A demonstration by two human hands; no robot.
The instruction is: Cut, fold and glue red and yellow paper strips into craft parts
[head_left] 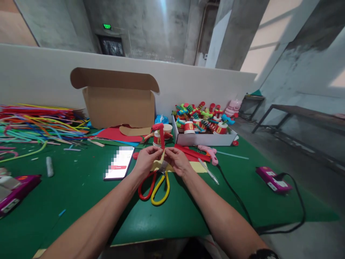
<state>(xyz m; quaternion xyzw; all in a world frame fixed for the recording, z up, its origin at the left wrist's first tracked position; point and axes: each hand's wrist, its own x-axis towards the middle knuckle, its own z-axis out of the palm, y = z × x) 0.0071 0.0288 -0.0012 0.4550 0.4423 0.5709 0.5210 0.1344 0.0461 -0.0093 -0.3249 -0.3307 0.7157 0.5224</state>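
My left hand [147, 158] and my right hand [177, 160] meet over the middle of the green table. Between their pinched fingertips are a red paper strip [162, 136], which stands up away from me, and a yellow paper strip [162, 157], which angles down. Where the strips meet is partly hidden by my fingers. Just below lie scissors [160, 190] with one red and one yellow handle; the hands cover part of the blades. Yellow paper [198, 167] lies under and beside my right hand. Behind the hands stands a red-and-white paper cup [157, 138] with folded striped arms.
A white box [205, 139] of cup figures stands behind right. Nearby lie a pink glue gun [210, 151], a pen [208, 171] and red strips [192, 153]. To the left are a phone [120, 163], a glue stick [49, 167], pipe cleaners [40, 124] and a cardboard box [121, 104].
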